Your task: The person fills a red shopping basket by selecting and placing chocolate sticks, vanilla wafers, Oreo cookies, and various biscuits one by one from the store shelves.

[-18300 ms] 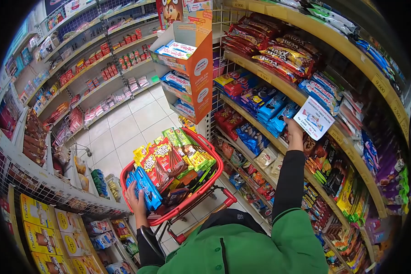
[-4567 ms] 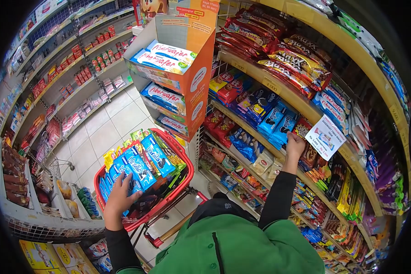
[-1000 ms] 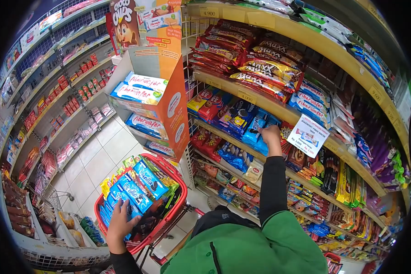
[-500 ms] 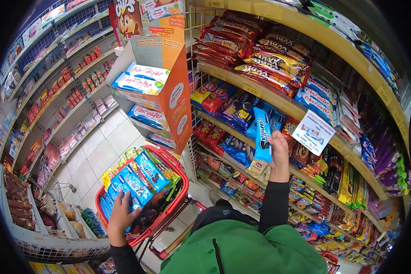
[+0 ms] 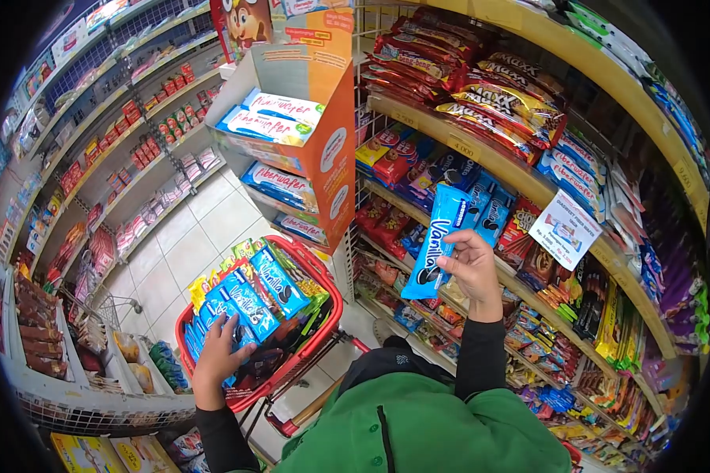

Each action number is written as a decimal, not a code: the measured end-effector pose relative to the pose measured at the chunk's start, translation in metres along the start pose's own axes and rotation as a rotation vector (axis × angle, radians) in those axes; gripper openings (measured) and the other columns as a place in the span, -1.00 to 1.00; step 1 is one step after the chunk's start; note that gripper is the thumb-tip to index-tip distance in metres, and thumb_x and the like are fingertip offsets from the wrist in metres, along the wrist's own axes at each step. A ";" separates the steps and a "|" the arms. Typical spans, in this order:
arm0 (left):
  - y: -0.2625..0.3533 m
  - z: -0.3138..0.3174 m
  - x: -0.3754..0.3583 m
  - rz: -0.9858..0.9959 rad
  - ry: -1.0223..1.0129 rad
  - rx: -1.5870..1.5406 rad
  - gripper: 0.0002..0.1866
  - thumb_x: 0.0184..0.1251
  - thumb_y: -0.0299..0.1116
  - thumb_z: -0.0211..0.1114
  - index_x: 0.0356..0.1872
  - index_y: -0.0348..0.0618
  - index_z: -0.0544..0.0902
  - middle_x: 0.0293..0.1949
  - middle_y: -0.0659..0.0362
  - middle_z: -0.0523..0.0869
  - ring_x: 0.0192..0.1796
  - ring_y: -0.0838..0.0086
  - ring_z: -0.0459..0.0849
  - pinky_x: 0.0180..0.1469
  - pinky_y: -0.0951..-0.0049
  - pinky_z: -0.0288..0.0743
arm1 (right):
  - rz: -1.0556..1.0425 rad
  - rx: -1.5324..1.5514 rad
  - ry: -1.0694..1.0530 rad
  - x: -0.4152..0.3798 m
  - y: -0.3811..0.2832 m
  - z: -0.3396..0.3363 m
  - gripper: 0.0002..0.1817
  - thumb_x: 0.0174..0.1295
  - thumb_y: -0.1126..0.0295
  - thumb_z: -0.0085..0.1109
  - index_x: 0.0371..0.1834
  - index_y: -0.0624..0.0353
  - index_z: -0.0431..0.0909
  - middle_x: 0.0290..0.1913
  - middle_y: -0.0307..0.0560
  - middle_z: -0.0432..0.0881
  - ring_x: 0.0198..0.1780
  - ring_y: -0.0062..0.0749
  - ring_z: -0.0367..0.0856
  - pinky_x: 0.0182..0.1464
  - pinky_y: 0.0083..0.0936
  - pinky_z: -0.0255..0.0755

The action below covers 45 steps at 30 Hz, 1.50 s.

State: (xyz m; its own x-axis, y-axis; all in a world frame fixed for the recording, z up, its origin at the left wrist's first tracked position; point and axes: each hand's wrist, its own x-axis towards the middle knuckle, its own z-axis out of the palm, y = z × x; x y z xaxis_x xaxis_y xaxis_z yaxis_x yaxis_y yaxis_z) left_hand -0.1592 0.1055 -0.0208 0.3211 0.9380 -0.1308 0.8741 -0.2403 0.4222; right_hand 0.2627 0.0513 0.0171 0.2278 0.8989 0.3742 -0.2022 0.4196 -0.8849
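My right hand pinches a blue pack of vanilla sandwich biscuits between thumb and fingers, in front of the snack shelf. The pack is tilted, its printed face towards me. My left hand lies with fingers spread on similar blue vanilla biscuit packs in a red shopping basket. Beneath and beside these packs are other colourful snack packets, partly hidden. On the shelf behind the held pack stand more blue biscuit packs.
An orange cardboard display with wafer packs stands beyond the basket. Shelves of snacks curve along my right, with a white price sign hanging from one edge. Grocery racks line the left side, across a tiled floor.
The biscuit pack in my right hand has turned to show more of its broad face and tilted over. My left hand stays on the packs. The view has shifted slightly.
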 end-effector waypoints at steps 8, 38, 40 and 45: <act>0.001 0.000 -0.001 0.007 0.002 0.025 -0.27 -0.08 -0.09 0.31 0.16 -0.08 0.26 0.19 -0.11 0.19 0.18 -0.02 0.22 0.16 0.18 0.19 | 0.167 -0.004 -0.194 -0.001 0.005 0.021 -0.78 -0.03 0.61 0.18 -0.27 0.29 0.45 -0.26 -0.10 0.53 -0.25 -0.58 0.50 -0.23 -0.68 0.40; -0.009 -0.006 -0.003 0.039 -0.007 -0.086 -0.22 -0.15 -0.06 0.36 0.15 -0.17 0.28 0.19 -0.12 0.21 0.21 0.03 0.21 0.19 0.25 0.16 | -0.141 -0.859 -0.324 0.011 0.174 0.183 -0.86 -0.03 0.41 0.13 -0.41 0.21 0.47 -0.34 -0.02 0.50 -0.27 -0.08 0.43 -0.18 -0.26 0.31; -0.008 -0.006 -0.003 0.033 -0.007 -0.099 -0.22 -0.15 -0.07 0.37 0.14 -0.18 0.28 0.19 -0.11 0.21 0.21 0.04 0.21 0.19 0.25 0.16 | -0.226 -1.002 -0.367 0.012 0.157 0.178 -0.83 0.01 0.34 0.10 -0.37 0.17 0.50 -0.32 -0.06 0.52 -0.24 -0.13 0.43 -0.13 -0.24 0.27; -0.014 -0.005 -0.002 0.052 -0.011 -0.088 -0.21 -0.16 -0.11 0.38 0.16 -0.16 0.27 0.20 -0.07 0.20 0.23 0.09 0.21 0.18 0.29 0.18 | -0.219 -0.681 -0.414 0.022 0.079 0.142 -0.76 0.08 0.34 0.09 -0.21 0.21 0.50 -0.28 -0.08 0.55 -0.22 -0.29 0.47 -0.13 -0.45 0.30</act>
State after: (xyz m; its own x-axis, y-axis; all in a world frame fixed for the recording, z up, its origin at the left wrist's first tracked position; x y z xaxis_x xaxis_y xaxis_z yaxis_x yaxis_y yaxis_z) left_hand -0.1741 0.1081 -0.0224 0.3696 0.9219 -0.1158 0.8208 -0.2655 0.5058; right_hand 0.1162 0.1225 -0.0050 -0.2017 0.8351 0.5119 0.4579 0.5424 -0.7044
